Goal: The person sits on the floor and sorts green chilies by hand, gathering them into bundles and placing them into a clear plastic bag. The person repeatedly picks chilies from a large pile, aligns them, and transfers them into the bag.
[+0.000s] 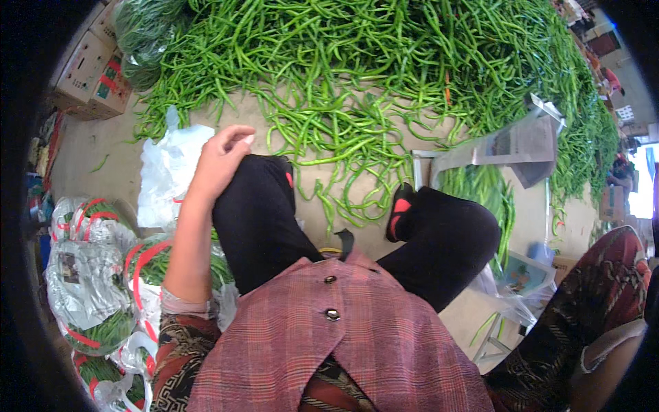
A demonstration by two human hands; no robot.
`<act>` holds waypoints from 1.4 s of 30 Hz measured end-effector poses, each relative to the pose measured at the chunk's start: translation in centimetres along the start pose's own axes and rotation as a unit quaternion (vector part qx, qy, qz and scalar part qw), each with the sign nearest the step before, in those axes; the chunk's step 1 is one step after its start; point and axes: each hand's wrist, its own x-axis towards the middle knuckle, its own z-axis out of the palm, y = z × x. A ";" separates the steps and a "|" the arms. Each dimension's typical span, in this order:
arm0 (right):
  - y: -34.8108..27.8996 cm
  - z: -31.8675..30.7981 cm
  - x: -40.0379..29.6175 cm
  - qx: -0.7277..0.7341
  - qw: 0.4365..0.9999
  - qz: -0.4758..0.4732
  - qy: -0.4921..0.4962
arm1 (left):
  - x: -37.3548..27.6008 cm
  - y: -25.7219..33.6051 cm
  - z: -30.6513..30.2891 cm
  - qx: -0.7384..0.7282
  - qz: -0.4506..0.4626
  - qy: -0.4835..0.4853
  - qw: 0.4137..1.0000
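Note:
My left hand (222, 154) rests by my left knee, its fingers loosely curled and apart from the thumb, with nothing seen in it. My right hand is out of view; only the sleeve and part of the forearm show at the lower right. Before me a large heap of long green chili peppers (334, 46) spreads over the floor, and loose peppers (345, 134) trail down between my feet. Beside my right knee, a clear plastic bag (494, 147) hangs from a metal frame (418, 170), with more green peppers (479, 188) in or behind it.
White plastic sheeting (172, 177) lies left of my hand. Filled plastic bags (90, 283) bound with red tape are piled at the lower left. Cardboard boxes (95, 77) and a large clear bag of greens (146, 41) stand at the upper left. A printed bag (525, 273) lies at right.

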 end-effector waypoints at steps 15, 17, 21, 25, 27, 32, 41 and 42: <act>0.2 2.9 6.2 0.073 0.997 0.010 0.025 | -0.4 -0.2 -0.8 -0.017 0.024 0.048 0.998; 0.2 3.0 6.9 0.073 0.997 0.008 0.022 | -0.3 -0.1 -0.6 -0.022 0.039 0.044 0.998; 0.0 3.4 7.6 0.072 0.997 0.004 0.017 | -0.2 0.1 -0.5 -0.035 0.027 0.034 0.998; 0.0 3.0 8.6 0.066 0.998 -0.002 0.017 | 0.4 0.2 -0.7 -0.045 0.036 0.024 0.998; -0.1 2.9 8.5 0.062 0.998 -0.002 0.014 | 0.1 0.3 -0.5 -0.055 0.019 0.022 0.998; 0.0 2.2 9.0 0.053 0.998 -0.005 0.012 | 0.3 0.2 -0.5 -0.076 0.013 0.027 0.997; 0.4 1.2 9.5 0.040 0.999 -0.006 0.006 | 1.1 0.4 -0.5 -0.095 -0.007 0.003 0.995; 0.5 1.1 9.4 0.038 0.999 -0.005 0.005 | 1.0 0.4 -0.4 -0.101 -0.009 0.001 0.995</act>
